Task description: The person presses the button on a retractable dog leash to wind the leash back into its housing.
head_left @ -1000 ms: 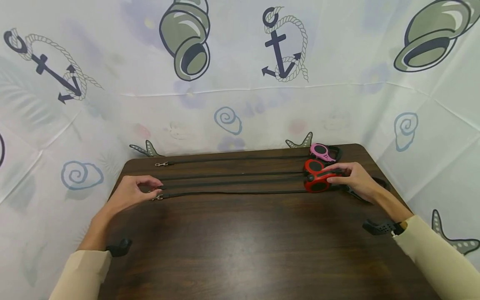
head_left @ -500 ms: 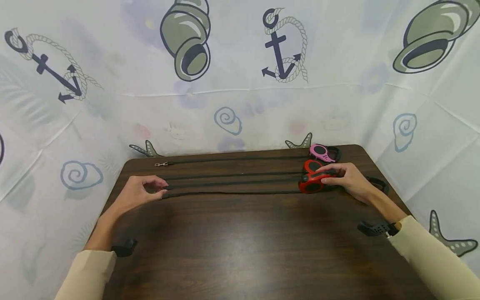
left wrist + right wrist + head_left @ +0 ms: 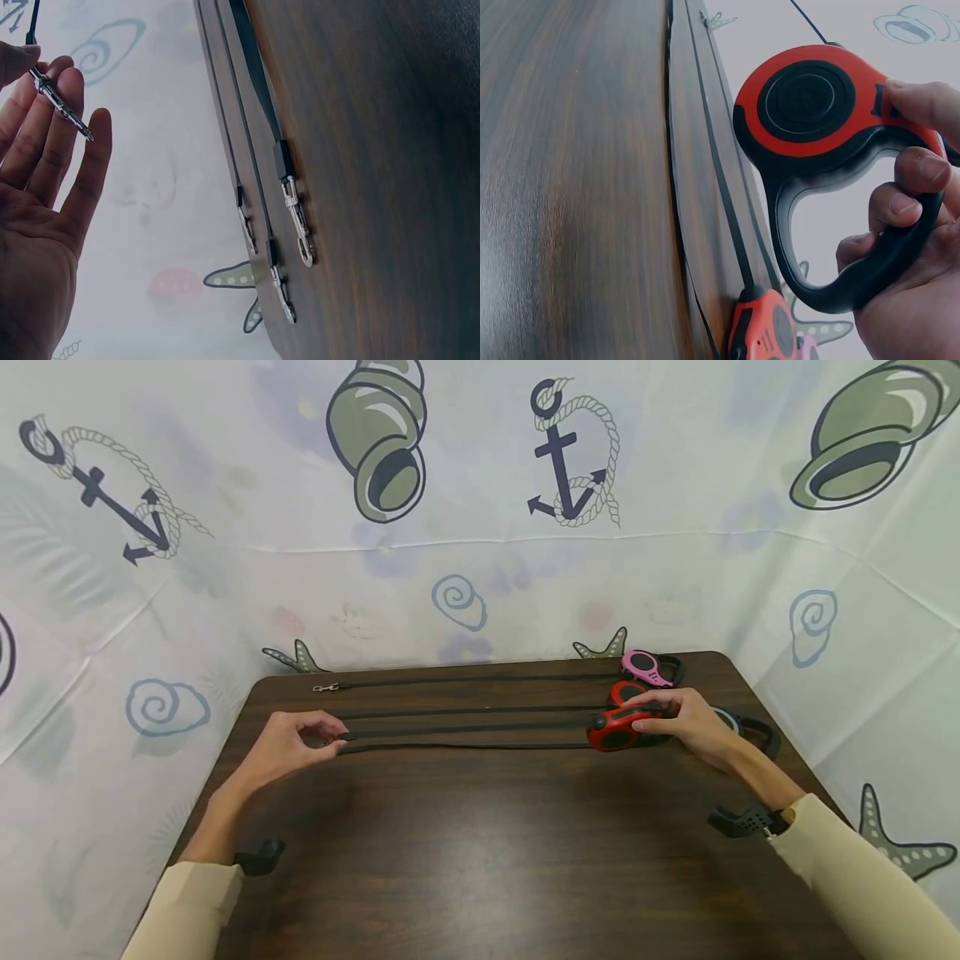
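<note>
My right hand (image 3: 693,727) grips a red and black retractable dog leash (image 3: 806,101) by its looped handle, fingers curled through the loop, thumb on the red casing. It is held up over the table's right side. At the left, my left hand (image 3: 294,750) pinches the end of a thin black strap beside its metal snap clip (image 3: 64,105), between thumb and fingers. This strap (image 3: 465,727) runs straight across the head view to the held casing. Under it lies a second red leash (image 3: 765,330), partly hidden by my right hand in the head view.
Farther back lies a pink leash (image 3: 641,665); a leash with a black handle (image 3: 763,737) is partly behind my right hand. Their straps stretch left across the brown wooden table (image 3: 480,843), ending in metal clips (image 3: 298,225). A patterned cloth (image 3: 480,485) surrounds the table.
Both hands have moved slightly toward each other, the left rightward and the right leftward with the red leash. The distance between the clip and the casing has become shorter.
</note>
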Demonstrator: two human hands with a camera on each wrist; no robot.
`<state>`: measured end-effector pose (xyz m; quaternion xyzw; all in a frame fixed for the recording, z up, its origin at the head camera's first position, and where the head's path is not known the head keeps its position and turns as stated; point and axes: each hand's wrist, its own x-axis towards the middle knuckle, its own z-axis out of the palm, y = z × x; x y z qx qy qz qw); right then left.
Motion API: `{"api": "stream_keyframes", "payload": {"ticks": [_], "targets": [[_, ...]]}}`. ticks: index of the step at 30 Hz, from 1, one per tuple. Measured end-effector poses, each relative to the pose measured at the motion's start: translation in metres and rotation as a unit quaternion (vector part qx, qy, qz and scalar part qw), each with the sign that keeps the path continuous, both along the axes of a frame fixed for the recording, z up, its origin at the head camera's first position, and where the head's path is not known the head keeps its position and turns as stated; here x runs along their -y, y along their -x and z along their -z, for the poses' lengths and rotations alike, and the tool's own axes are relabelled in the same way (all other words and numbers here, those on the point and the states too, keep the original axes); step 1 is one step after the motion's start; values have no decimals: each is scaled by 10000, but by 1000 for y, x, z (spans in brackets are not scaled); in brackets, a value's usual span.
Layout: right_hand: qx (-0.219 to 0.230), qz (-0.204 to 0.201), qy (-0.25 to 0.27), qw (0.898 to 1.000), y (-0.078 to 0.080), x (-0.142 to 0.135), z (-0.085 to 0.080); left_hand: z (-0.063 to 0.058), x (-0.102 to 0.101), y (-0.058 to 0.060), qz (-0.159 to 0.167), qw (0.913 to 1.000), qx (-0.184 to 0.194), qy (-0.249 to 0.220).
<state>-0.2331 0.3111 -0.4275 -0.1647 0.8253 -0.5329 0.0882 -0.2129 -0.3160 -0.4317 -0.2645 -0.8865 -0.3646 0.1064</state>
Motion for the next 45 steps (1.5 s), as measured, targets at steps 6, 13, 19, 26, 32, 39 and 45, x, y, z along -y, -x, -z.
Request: {"api": "stream_keyframes", "payload": {"ticks": [6,13,19,26,32,39,45], "targets": [[-263,-63,-162,9995,1,7,0,0,-4,-1,39,10000,-9,-9],[-454,-122,-244,9986,2,14,0,4,-10,1,156,9998,-62,-99],[-507,-221,-145,9984,1,22,1,8,-15,3,237,9996,18,-139],[-425,-257,-121,9987,0,32,2,10,-23,3,251,9995,103,-186],[-381,-381,54,9985,0,41,3,9,-32,4,312,9993,72,-178],[-439,-480,116,9978,0,46,8,8,-40,5,445,9985,170,-261],[-457,-447,101,9979,0,53,7,8,-46,6,517,9981,165,-290]]}}
